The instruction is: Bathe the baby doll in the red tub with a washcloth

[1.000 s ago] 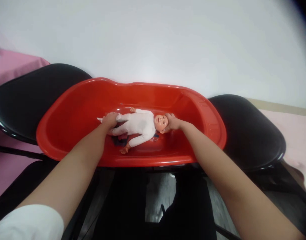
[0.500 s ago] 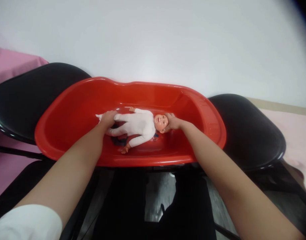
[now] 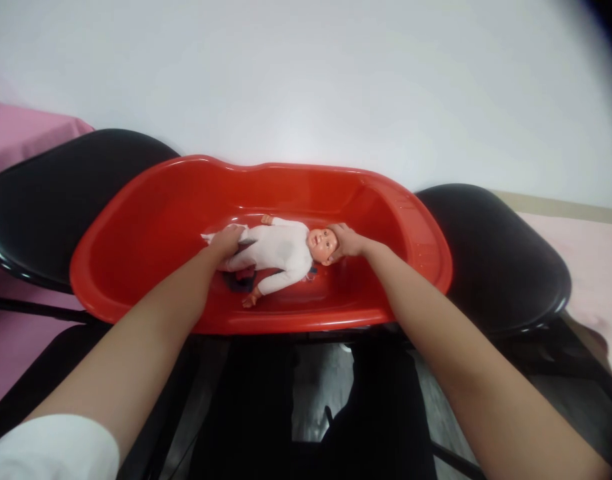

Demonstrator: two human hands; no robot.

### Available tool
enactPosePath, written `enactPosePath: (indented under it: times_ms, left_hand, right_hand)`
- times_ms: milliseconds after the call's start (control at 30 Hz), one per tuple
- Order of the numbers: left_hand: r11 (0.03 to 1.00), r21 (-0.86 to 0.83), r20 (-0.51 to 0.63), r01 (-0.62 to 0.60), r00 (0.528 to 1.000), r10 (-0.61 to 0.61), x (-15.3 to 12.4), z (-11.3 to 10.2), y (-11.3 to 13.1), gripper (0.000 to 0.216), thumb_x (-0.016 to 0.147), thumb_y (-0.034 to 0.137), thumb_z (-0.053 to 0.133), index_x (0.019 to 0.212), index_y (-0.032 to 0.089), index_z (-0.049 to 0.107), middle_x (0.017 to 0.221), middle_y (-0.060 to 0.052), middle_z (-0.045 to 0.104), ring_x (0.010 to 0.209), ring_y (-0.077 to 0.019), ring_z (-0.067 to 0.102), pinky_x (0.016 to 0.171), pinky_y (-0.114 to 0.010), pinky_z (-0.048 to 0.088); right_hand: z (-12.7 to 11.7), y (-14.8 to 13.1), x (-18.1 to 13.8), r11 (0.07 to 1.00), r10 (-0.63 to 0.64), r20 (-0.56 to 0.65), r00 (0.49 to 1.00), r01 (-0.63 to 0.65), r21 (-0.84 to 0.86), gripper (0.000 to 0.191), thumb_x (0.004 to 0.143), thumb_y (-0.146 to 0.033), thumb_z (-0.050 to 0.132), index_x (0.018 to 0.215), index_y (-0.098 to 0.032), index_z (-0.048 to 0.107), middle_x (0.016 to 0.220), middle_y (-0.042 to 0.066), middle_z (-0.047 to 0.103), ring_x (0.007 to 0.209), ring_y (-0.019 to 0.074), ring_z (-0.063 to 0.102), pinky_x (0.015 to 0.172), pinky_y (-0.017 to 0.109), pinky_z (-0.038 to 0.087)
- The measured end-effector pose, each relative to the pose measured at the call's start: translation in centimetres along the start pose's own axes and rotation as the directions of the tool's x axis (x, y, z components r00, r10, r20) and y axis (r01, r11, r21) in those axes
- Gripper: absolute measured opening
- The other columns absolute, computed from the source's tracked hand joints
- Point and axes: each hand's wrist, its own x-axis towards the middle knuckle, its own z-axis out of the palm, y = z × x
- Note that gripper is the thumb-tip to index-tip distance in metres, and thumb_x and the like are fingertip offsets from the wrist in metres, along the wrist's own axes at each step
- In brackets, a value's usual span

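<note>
A baby doll [image 3: 281, 245] in a white long-sleeved suit lies on its back inside a red baby bathtub [image 3: 136, 193], its head to the right. My left hand [image 3: 228, 241] is closed around one of the doll's legs, the far one, near the knee. Around the top of the doll's head curls my right hand [image 3: 348, 241], thumb on the near side and fingers on the far side. A greyish patch shows on the suit's belly. Part of a dark printed picture on the tub floor shows below the doll.
The tub rests between two black padded seats, one at the left [image 3: 71, 207] and one at the right [image 3: 501, 260]. A white wall [image 3: 306, 80] rises right behind it. Pink cloth [image 3: 36, 133] lies at far left, paler pink at far right. My dark-clothed legs are below.
My left hand has slid a little to the right along the doll's leg, toward its body. My right hand stays at the head, and the doll's body has hardly moved.
</note>
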Motion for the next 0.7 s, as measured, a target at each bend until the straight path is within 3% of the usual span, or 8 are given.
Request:
enactPosePath:
  times_ms: [233, 500, 700]
  left_hand:
    - [0.992, 0.095, -0.018, -0.087, 0.996, 0.089, 1.0, 0.5, 1.2, 0.044, 0.092, 0.033, 0.045, 0.129, 0.013, 0.051, 0.131, -0.018, 0.056, 0.124, -0.031, 0.05, 0.101, -0.039, 0.04]
    - [0.988, 0.096, 0.012, -0.124, 0.992, 0.124, 1.4, 0.8, 2.1, 0.045, 0.091, 0.027, 0.044, 0.131, 0.009, 0.05, 0.134, -0.02, 0.055, 0.126, -0.0332, 0.049, 0.102, -0.041, 0.038]
    - [0.983, 0.012, -0.116, -0.183, 0.976, 0.183, 2.0, -0.2, 4.1, 0.043, 0.092, 0.026, 0.039, 0.129, 0.011, 0.054, 0.136, -0.018, 0.055, 0.125, -0.0288, 0.051, 0.105, -0.038, 0.037]
  right_hand:
    - [0.1, -0.7, -0.3, 0.997, -0.047, -0.034, 0.998, 0.044, -0.07, 0.11, 0.047, -0.046, 0.088, 0.142, -0.025, 0.037, 0.138, 0.011, 0.037, 0.131, 0.035, 0.033, 0.111, 0.046, 0.033]
    - [0.2, -1.0, 0.0, 0.978, -0.138, -0.073, 0.988, 0.124, -0.166, 0.092, 0.055, -0.048, 0.082, 0.136, -0.027, 0.044, 0.138, 0.009, 0.045, 0.126, 0.0351, 0.038, 0.104, 0.051, 0.036]
    - [0.0, -1.5, -0.3, 0.97, -0.188, -0.064, 0.98, 0.175, -0.17, 0.084, 0.059, -0.053, 0.079, 0.133, -0.032, 0.046, 0.138, 0.006, 0.051, 0.125, 0.0351, 0.04, 0.104, 0.054, 0.033]
